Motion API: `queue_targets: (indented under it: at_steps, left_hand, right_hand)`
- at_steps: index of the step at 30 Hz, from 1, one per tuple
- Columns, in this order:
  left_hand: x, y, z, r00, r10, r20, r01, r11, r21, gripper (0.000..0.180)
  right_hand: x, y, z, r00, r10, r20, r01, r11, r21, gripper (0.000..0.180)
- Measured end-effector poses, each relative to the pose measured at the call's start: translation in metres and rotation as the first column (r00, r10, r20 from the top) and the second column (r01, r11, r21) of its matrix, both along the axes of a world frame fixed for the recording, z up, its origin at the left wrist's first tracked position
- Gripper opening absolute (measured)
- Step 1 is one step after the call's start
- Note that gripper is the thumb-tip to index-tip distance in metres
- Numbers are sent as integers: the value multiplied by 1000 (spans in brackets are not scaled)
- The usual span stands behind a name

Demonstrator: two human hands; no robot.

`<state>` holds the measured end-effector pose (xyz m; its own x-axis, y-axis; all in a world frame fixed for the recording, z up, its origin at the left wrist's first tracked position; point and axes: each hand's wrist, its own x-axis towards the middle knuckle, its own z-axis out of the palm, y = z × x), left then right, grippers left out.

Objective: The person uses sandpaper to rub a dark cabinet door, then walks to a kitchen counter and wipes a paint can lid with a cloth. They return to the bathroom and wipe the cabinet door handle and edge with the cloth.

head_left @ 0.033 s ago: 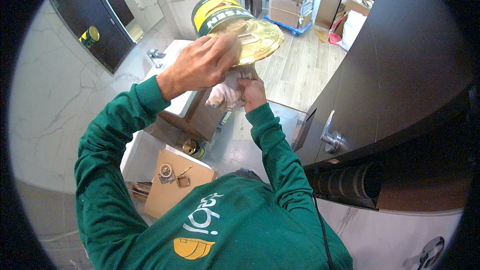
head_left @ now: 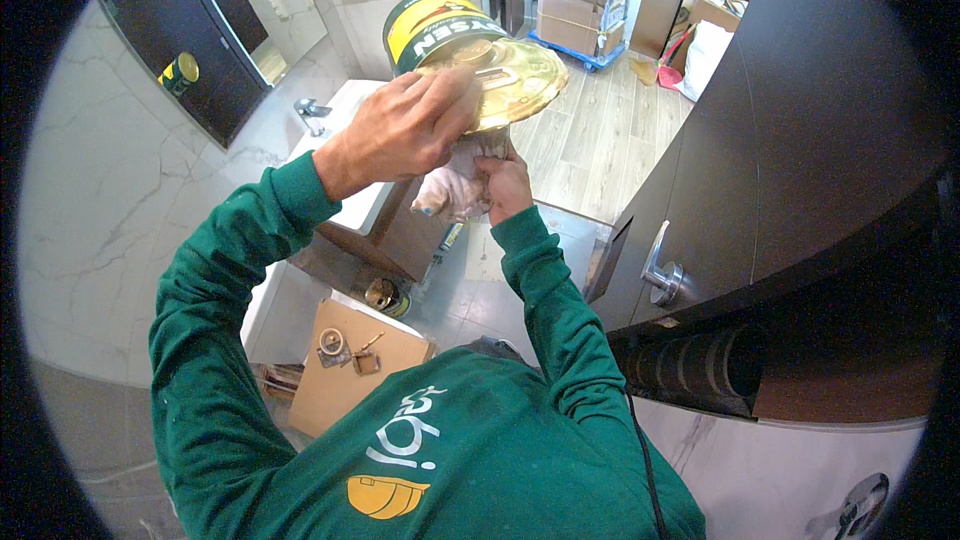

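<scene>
1. Upper centre of frame: left hand (head_left: pixel 405 130) grips the tin (head_left: pixel 470 55) by its gold rim, tilted w/ open end toward the camera. Contents, if any, could spill; can't tell how full.
2. Right hand (head_left: pixel 503 185), just below the tin, is closed on a rag (head_left: pixel 450 190) pressed to the rim; a sharp edge could cut fingers.
3. Cardboard (head_left: pixel 355 380) w/ small fittings sits on the floor at lower left, so a dropped tin could hit it.
</scene>
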<state>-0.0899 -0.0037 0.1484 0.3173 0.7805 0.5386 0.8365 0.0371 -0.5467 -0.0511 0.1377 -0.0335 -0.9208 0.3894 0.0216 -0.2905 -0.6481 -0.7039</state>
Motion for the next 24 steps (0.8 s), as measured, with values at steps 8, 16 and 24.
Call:
queue_targets:
  at_steps: [8, 16, 24]
  left_hand:
    - [-3, 3, 2, 1000, -6, -29, 6, 1000, -1, 52]
    - [-2, 7, 3, 999, -14, -41, 14, 1000, -8, 48]
    - [-2, 14, 0, 1000, 19, -15, -20, 999, -39, 49]
  right_hand:
    - [-5, 3, 5, 999, -2, -34, 1, 1000, -31, 53]
    - [-5, 7, 5, 998, 11, -58, -13, 999, -39, 50]
    - [-4, 14, 1, 1000, -12, 19, 13, 999, -44, 51]
